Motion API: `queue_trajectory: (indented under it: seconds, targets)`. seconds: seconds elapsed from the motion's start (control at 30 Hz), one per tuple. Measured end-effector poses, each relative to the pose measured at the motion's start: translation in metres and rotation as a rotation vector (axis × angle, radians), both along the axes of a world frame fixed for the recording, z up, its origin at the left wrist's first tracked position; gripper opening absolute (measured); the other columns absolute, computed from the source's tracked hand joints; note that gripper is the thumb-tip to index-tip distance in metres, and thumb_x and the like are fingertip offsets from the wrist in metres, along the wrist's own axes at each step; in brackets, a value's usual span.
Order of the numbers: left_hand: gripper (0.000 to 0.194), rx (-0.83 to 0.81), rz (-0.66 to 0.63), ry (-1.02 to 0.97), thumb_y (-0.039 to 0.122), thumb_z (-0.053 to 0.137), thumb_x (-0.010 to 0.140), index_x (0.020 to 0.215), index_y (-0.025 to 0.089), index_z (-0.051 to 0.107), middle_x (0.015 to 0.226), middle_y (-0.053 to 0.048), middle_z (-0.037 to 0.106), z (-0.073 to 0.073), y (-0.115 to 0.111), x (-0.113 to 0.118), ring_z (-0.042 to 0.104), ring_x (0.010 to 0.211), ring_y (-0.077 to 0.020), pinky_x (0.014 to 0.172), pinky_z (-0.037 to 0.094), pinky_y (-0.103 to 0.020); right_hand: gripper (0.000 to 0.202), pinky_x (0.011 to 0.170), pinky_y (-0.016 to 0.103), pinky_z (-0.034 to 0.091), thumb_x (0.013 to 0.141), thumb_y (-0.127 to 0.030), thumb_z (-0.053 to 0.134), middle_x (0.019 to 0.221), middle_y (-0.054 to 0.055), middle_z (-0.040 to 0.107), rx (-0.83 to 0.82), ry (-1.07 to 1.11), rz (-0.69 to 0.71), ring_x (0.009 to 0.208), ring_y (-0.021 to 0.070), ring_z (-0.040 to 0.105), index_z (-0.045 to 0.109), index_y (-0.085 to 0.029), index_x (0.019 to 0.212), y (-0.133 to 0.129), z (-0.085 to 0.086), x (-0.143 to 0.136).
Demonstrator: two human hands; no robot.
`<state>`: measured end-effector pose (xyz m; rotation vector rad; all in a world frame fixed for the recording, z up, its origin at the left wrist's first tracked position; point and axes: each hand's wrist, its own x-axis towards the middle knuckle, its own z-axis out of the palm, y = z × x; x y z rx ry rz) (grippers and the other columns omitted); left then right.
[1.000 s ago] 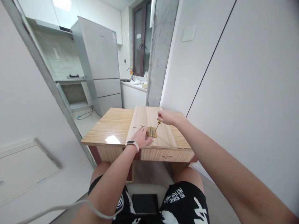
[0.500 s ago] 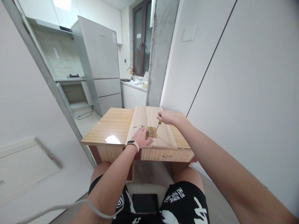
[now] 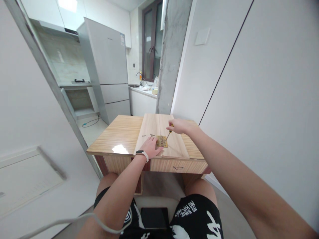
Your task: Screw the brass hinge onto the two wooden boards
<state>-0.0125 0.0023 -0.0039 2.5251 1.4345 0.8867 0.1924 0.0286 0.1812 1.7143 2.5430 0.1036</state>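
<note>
A brass hinge (image 3: 161, 141) lies across the seam between two pale wooden boards (image 3: 174, 150). My left hand (image 3: 150, 146) rests with fingers spread on the left board, its fingertips and thumb at the hinge's left and near edges. My right hand (image 3: 177, 126) is closed around the handle of a screwdriver (image 3: 169, 134). The shaft slants down to the left, and its tip meets the hinge's right leaf. Whether a screw sits under the tip is too small to make out. Several loose screws (image 3: 152, 134) lie on the left board beyond my left hand.
The boards lie on a striped wooden desk (image 3: 119, 132) with a drawer (image 3: 178, 167) at its front. A white wall (image 3: 236, 99) stands close on the right. Behind are a grey refrigerator (image 3: 107, 59) and a sink counter (image 3: 143, 99). A pale cable (image 3: 84, 216) crosses near my left forearm.
My right hand has shifted slightly and its grip on the screwdriver handle has turned a little. The screwdriver tip stays at the hinge. My left hand has not visibly moved.
</note>
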Motion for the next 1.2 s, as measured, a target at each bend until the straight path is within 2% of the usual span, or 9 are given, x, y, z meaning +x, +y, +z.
queue_trajectory:
  seconds: [0.1,0.17,0.33,0.53,0.67,0.8,0.93,1.03,1.2]
  targets:
    - [0.049,0.009,-0.003,-0.002,0.055,0.060,0.091,0.125,0.020,0.057,0.124,-0.013,0.063,0.000,0.000,0.000,0.053,0.121,-0.0312,0.108,0.040,-0.048,0.057,0.081,0.033,0.047,0.103,-0.059,0.035,0.114,0.020,0.072,0.055,-0.024,-0.096,0.103,0.0284,0.069,0.070,-0.016,0.113,-0.003,-0.001,-0.002]
    - [0.049,0.013,-0.002,0.000,0.056,0.060,0.091,0.125,0.020,0.056,0.124,-0.013,0.062,0.000,0.000,0.001,0.053,0.121,-0.0312,0.108,0.040,-0.048,0.060,0.084,0.036,0.048,0.104,-0.057,0.031,0.115,0.022,0.072,0.084,-0.067,-0.130,0.108,0.0316,0.068,0.072,-0.014,0.114,-0.003,-0.001,-0.003]
    - [0.049,0.019,-0.017,0.004,0.055,0.059,0.092,0.125,0.020,0.056,0.124,-0.013,0.063,0.001,-0.001,0.000,0.052,0.121,-0.0311,0.108,0.040,-0.047,0.048,0.083,0.036,0.049,0.103,-0.045,0.039,0.116,0.023,0.072,0.074,-0.091,-0.148,0.106,0.0315,0.069,0.073,-0.012,0.115,-0.003,-0.001,-0.005]
    - [0.049,0.003,-0.005,0.005,0.055,0.060,0.091,0.125,0.020,0.056,0.124,-0.013,0.063,0.000,-0.001,0.000,0.052,0.121,-0.0311,0.107,0.040,-0.047,0.027,0.077,0.030,0.045,0.099,-0.038,0.055,0.110,0.013,0.075,0.039,-0.070,0.014,0.098,0.0242,0.069,0.073,-0.021,0.106,-0.001,0.002,-0.001]
    - [0.049,0.016,-0.003,0.003,0.055,0.060,0.091,0.125,0.021,0.056,0.124,-0.012,0.063,-0.001,0.000,0.000,0.053,0.121,-0.0308,0.107,0.041,-0.047,0.020,0.074,0.026,0.044,0.096,-0.036,0.061,0.106,0.009,0.075,0.035,-0.021,0.031,0.095,0.0214,0.068,0.071,-0.021,0.105,-0.003,0.001,0.000]
    - [0.048,0.018,0.002,0.007,0.057,0.060,0.091,0.122,0.021,0.057,0.123,-0.012,0.062,-0.002,0.000,0.001,0.053,0.120,-0.0309,0.107,0.041,-0.047,0.041,0.078,0.028,0.045,0.097,-0.051,0.058,0.114,0.015,0.073,0.071,0.075,-0.054,0.100,0.0246,0.068,0.066,-0.016,0.118,-0.010,-0.001,-0.003]
    - [0.048,0.034,-0.007,0.003,0.056,0.060,0.091,0.123,0.021,0.056,0.122,-0.012,0.063,-0.002,0.000,0.001,0.053,0.119,-0.0305,0.106,0.041,-0.047,0.064,0.086,0.034,0.046,0.103,-0.062,0.030,0.117,0.022,0.071,0.035,0.045,-0.154,0.106,0.0297,0.068,0.070,-0.013,0.112,-0.012,0.001,-0.006]
    - [0.048,0.038,-0.009,-0.001,0.056,0.060,0.092,0.124,0.021,0.056,0.122,-0.012,0.063,-0.002,0.001,0.000,0.053,0.119,-0.0304,0.106,0.041,-0.047,0.062,0.086,0.035,0.046,0.105,-0.056,0.028,0.118,0.023,0.071,0.038,-0.010,-0.177,0.109,0.0312,0.067,0.072,-0.012,0.112,-0.009,0.002,-0.006]
    - [0.049,0.023,-0.007,-0.003,0.056,0.060,0.091,0.125,0.020,0.056,0.124,-0.013,0.063,-0.003,0.001,0.000,0.053,0.121,-0.0305,0.107,0.040,-0.047,0.046,0.079,0.032,0.044,0.106,-0.040,0.034,0.113,0.019,0.073,0.066,-0.046,-0.087,0.101,0.0275,0.069,0.072,-0.014,0.110,-0.008,0.000,-0.004]
